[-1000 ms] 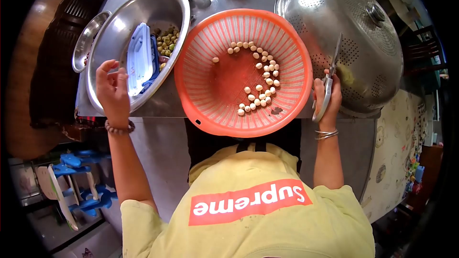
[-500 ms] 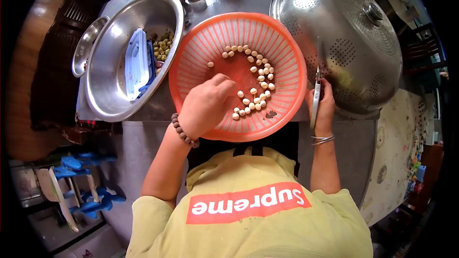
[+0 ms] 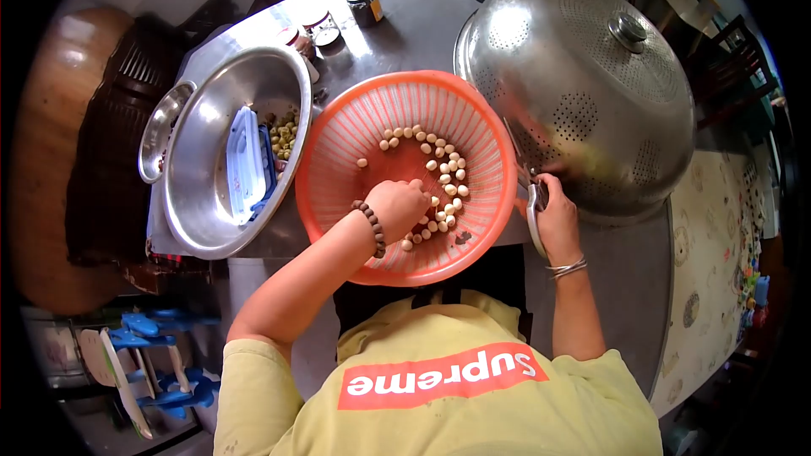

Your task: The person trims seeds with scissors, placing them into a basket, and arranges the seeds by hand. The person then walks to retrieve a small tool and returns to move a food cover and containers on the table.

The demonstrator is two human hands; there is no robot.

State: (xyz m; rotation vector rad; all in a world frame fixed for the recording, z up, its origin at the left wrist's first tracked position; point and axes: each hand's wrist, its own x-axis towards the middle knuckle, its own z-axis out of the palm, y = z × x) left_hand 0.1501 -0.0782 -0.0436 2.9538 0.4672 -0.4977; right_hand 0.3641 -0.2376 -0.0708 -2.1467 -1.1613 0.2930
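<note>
A shallow orange-red plastic basket (image 3: 334, 139) holds several small pale oval seeds (image 3: 449, 190) that look like lotus seeds, mostly curved along its right side. Over the basket's middle, my left hand (image 3: 397, 209) has its fingers bent and pressed together at these seeds. Whatever is between the fingertips is hidden. My right hand (image 3: 557, 218) grips a pair of metal scissors (image 3: 534, 203) by the handles at the basket's right rim. The scissors' blades point away from me and look slightly apart. A dark scrap (image 3: 462, 238) lies near the basket's front edge.
Left of the basket, a large steel basin (image 3: 198, 203) contains a light-blue plastic container (image 3: 242, 165) and greenish round pieces (image 3: 287, 137). A smaller steel bowl (image 3: 156, 131) stands beyond it. A large perforated steel dome (image 3: 583, 67) occupies the right. Jars (image 3: 363, 4) stand behind.
My left hand has moved right, closer to the curved row of seeds. The scissors have tilted leftward toward the basket rim, their blades now apart. The camera view has shifted.
</note>
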